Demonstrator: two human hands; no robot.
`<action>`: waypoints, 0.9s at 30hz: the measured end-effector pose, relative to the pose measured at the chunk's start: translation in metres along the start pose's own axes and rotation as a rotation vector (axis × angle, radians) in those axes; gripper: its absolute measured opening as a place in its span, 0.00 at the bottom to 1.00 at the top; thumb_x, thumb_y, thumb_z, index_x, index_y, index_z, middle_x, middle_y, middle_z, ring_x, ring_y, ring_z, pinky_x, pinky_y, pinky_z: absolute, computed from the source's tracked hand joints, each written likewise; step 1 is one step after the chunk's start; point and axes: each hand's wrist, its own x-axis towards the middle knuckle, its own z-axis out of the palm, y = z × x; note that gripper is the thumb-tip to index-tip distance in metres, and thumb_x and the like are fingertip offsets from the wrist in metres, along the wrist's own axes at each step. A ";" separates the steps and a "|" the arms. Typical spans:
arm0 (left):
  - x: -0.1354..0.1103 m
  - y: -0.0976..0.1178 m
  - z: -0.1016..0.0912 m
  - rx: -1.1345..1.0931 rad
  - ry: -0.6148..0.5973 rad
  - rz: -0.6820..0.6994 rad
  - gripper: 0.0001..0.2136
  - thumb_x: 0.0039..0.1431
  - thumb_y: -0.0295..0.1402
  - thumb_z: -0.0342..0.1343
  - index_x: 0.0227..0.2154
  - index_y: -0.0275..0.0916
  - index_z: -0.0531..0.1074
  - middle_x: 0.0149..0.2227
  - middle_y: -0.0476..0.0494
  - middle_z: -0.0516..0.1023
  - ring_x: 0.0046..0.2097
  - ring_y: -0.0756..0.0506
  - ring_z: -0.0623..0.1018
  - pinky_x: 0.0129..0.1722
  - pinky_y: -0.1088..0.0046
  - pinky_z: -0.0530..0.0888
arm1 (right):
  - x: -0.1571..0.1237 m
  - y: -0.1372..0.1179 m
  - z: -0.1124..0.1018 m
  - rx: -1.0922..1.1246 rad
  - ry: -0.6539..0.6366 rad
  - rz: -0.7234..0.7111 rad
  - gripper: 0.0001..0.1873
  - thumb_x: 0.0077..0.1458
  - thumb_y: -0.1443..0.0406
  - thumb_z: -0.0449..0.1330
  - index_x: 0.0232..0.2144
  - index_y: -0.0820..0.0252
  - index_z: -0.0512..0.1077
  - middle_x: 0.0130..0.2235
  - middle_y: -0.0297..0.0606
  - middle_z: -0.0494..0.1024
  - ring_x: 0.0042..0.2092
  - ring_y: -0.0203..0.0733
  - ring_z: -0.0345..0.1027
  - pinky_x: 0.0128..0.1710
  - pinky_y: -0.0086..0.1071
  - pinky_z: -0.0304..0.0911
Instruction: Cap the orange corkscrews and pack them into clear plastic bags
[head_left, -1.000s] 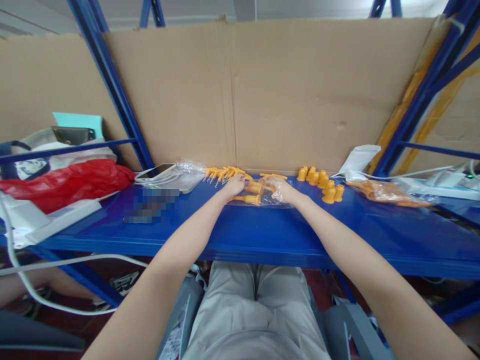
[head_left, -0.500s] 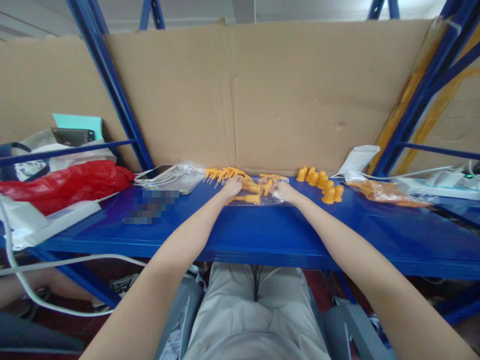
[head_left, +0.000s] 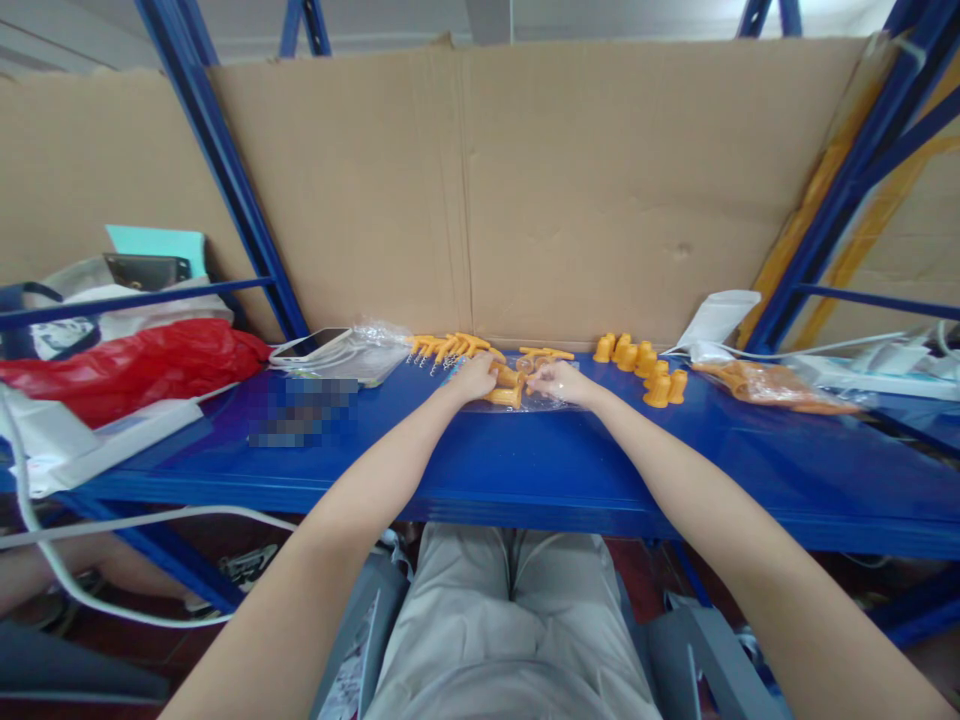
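Note:
My left hand (head_left: 475, 376) is closed around a yellow plastic corkscrew body (head_left: 510, 376), its flared end pointing right. Facing it, my right hand (head_left: 561, 381) pinches a yellow corkscrew handle (head_left: 532, 381), largely covered by the fingers and close to that flared end. Below the held body, another yellow body (head_left: 505, 398) lies on a clear plastic bag (head_left: 536, 404). Behind my left hand is a row of yellow corkscrew handles (head_left: 450, 346) with metal spirals. One more yellow piece (head_left: 547, 353) lies behind my right hand.
Several yellow bell-shaped bodies (head_left: 657, 386) stand to the right on the blue shelf (head_left: 517, 470). Farther right lies a bag of orange-yellow parts (head_left: 772, 386). At left are a phone (head_left: 322, 343), a red bag (head_left: 150, 365) and a white power strip (head_left: 112, 440). Cardboard (head_left: 585, 190) forms the back.
My hands have come closer together; the right has moved left with the yellow handle, towards the body in my left hand. The left hand now covers more of the yellow pieces.

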 end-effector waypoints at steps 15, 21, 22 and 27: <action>-0.003 0.000 -0.001 -0.039 -0.012 0.024 0.18 0.56 0.23 0.47 0.49 0.36 0.71 0.54 0.37 0.74 0.58 0.43 0.71 0.61 0.66 0.63 | -0.001 -0.003 0.002 0.304 0.020 0.244 0.28 0.51 0.73 0.62 0.56 0.62 0.68 0.31 0.35 0.78 0.20 0.28 0.61 0.17 0.22 0.55; -0.001 -0.003 -0.001 0.017 -0.026 0.003 0.18 0.57 0.25 0.48 0.51 0.37 0.69 0.56 0.37 0.72 0.59 0.42 0.70 0.62 0.65 0.61 | -0.005 -0.008 0.003 0.356 0.058 0.335 0.14 0.56 0.71 0.59 0.46 0.60 0.74 0.33 0.37 0.77 0.20 0.28 0.63 0.17 0.20 0.57; -0.001 -0.004 -0.001 0.024 -0.031 0.001 0.19 0.57 0.26 0.48 0.51 0.37 0.68 0.57 0.37 0.72 0.60 0.42 0.70 0.62 0.64 0.61 | -0.005 -0.010 0.003 0.376 0.057 0.346 0.13 0.55 0.71 0.59 0.44 0.60 0.74 0.34 0.38 0.77 0.20 0.27 0.63 0.17 0.20 0.58; -0.001 -0.006 -0.002 0.015 -0.052 -0.014 0.19 0.57 0.27 0.49 0.52 0.35 0.67 0.59 0.34 0.69 0.62 0.41 0.67 0.62 0.64 0.61 | -0.008 -0.015 0.002 0.442 0.077 0.384 0.19 0.53 0.74 0.58 0.47 0.55 0.73 0.46 0.39 0.77 0.21 0.25 0.65 0.19 0.21 0.62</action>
